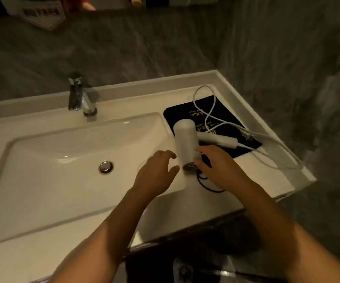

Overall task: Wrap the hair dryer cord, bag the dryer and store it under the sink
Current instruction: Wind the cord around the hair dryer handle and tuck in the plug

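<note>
Hair dryer point(184, 142) at basin edge point(168, 127); both hands' fingers point(165, 155) spread, flanking it.

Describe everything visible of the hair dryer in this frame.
The dryer is white, smooth plastic by its look, with a round barrel and a folding handle angled right. It lies on the counter, partly over a black bag; its grilled end faces the person. Its white cord loops loose, unwrapped. The right hand touches the grilled end; the left hand is open beside it.
</note>
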